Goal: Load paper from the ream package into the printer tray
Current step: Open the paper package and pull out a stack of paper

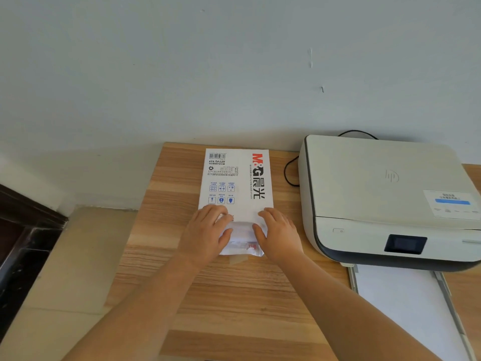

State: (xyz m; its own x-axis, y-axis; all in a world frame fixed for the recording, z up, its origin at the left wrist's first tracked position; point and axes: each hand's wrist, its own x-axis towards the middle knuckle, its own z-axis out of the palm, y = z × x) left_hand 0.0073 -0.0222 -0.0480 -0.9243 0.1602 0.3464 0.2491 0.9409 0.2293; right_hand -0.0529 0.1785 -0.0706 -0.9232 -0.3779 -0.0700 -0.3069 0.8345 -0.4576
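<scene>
Lying flat on the worktop (pixel 234 295) just left of the printer (pixel 385 194), the ream package (pixel 235 178) has its crumpled near end facing the person, probably for opening. The left hand (pixel 205 233) and right hand (pixel 279 234) press on that end, each grip spread flat, clamping nothing. The printer tray (pixel 408 308) sticks out toward the person, seemingly ready for sheets.

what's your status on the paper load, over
Left hand and right hand both on near end of ream package, working its folded flap. Printer tray pulled out, sheets already in it. Nothing between package and tray.
</scene>
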